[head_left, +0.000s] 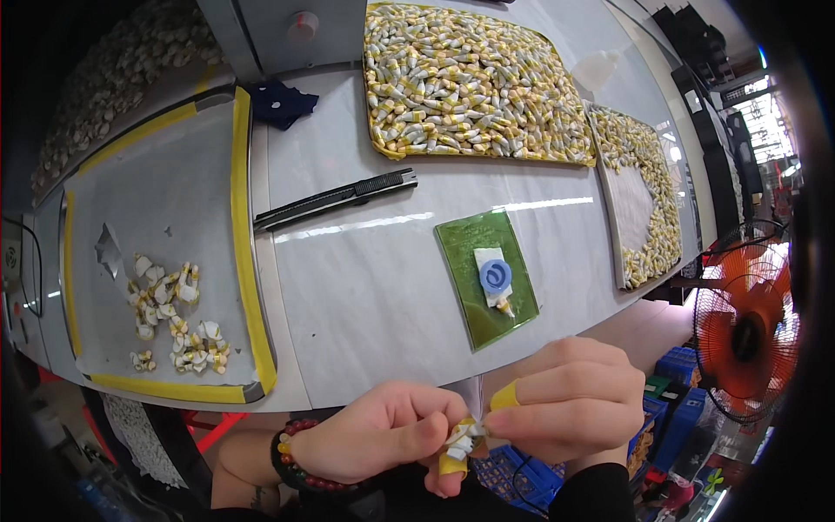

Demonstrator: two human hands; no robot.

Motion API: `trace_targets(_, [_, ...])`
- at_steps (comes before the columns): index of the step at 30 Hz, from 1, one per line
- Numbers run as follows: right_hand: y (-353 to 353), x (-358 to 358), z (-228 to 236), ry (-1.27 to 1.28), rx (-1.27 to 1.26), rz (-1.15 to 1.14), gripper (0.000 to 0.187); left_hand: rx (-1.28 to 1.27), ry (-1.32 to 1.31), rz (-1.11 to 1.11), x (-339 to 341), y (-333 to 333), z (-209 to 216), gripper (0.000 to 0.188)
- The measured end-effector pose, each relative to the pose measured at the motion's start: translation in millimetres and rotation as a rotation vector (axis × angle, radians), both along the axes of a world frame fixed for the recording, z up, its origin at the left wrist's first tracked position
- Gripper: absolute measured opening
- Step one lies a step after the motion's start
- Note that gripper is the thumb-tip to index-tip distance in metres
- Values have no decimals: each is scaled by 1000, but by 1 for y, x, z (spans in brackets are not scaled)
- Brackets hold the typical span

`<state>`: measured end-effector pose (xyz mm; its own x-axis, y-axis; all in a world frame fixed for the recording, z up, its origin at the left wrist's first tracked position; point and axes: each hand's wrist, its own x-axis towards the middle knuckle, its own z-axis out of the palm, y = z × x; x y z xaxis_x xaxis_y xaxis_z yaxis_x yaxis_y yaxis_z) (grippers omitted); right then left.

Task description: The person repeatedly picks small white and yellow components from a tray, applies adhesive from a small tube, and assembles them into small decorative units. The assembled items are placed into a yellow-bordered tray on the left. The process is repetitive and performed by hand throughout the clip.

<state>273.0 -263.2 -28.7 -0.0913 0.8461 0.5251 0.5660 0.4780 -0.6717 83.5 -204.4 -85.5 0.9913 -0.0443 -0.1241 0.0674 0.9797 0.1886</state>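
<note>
The left hand (365,439) pinches one white-and-yellow piece (461,442) on the person's side of the bench (357,313) edge, the right hand (565,400) closed with fingertips at its right end. Open bench extends from one green mat (461,244), bearing one blue ring (495,277), left to one yellow-edged tray (242,226). Beyond lie one knife (335,200), then two filled trays, back (487,158) and right (628,204).
</note>
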Motion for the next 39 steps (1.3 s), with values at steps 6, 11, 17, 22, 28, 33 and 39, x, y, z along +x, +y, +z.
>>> trace_targets(6, [-2,9,12,-17,-56,229,11,313,181,103,1,6,20,34])
trace_targets(11, [-6,9,13,-46,0,257,12,1015,128,411,1,7,19,34])
trace_targets(17, [-19,3,8,-86,103,198,11,1274,49,655,8,8,23,31])
trace_targets(22, [-8,8,7,-167,327,150,12,1335,9,603,8,10,29,29])
trace_targets(28, [-22,79,42,-75,478,-719,5,1099,72,639,1,2,22,35])
trace_targets(33, [-21,227,19,-640,-481,-839,24,928,124,671,-9,1,20,39])
trace_targets(39, [-23,280,-26,-507,-680,-845,22,928,57,652,-15,5,13,45])
